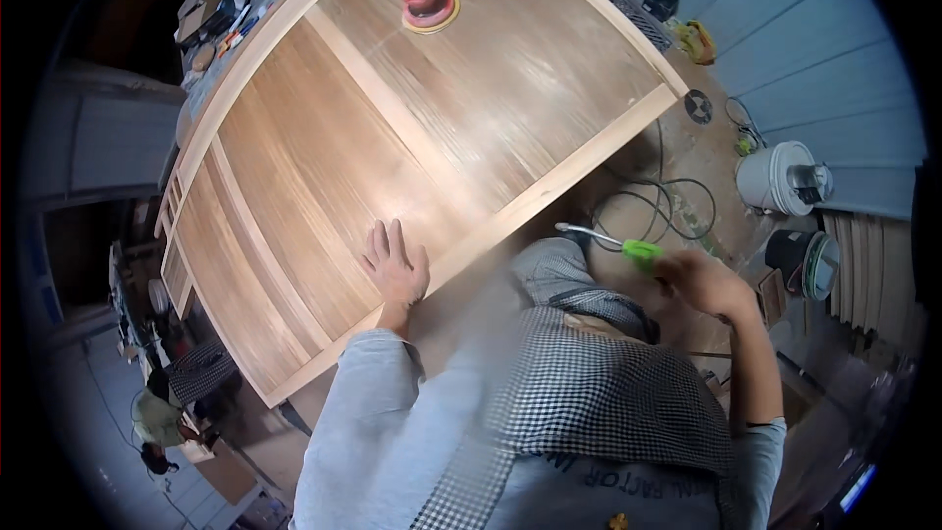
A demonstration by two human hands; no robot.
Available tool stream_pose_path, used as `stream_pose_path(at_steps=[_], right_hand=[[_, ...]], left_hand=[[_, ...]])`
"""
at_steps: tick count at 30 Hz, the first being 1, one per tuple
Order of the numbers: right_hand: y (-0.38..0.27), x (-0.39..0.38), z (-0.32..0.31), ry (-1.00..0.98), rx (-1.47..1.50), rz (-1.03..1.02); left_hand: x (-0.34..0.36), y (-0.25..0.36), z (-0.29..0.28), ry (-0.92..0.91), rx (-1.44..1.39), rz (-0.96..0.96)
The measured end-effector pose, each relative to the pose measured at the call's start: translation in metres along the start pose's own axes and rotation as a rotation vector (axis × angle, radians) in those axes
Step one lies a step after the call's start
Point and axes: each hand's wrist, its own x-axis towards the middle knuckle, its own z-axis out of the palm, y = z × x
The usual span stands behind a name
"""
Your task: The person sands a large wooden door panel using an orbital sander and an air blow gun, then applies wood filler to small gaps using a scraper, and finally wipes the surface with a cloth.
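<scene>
A large framed wooden panel point(294, 128) with pale rails across it lies before me. My left hand point(394, 270) rests flat on its near edge, palm down and fingers spread, holding nothing. To the right, past the panel's edge, my right hand point(702, 282) is closed around the green handle of a screwdriver point(641, 251). Its metal shaft points left toward the panel without touching it; the tip is too small to make out clearly. A red orbital sander point(430, 2) with a yellowish pad sits on the far part of the panel.
Dark hose or cable point(667, 198) loops over the floor at right. A white bucket point(780, 179) and a dark bucket point(807, 260) stand there too. Tools and scraps crowd a bench point(231, 25) at far left. Another person point(157, 417) is at lower left.
</scene>
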Motion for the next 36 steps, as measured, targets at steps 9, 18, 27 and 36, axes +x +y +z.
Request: stream_pose_path(at_steps=[9,18,27,36], right_hand=[[0.065,0.072,-0.185,-0.034,-0.731,0.315],[0.143,0.094,-0.33,-0.128,-1.068,0.412],[0.175,0.211,-0.519,0.592,-0.025,0.036],[0.209,0.208,-0.793,1.712,0.376,-0.507]], left_hand=[[-0.008,-0.005,0.009,0.104,0.093,-0.333],[0.133,0.165,0.039,0.254,-0.039,-0.262],[0.24,0.379,0.091,0.088,-0.135,-0.399],[0.258,0.448,0.085,-0.091,0.153,-0.81]])
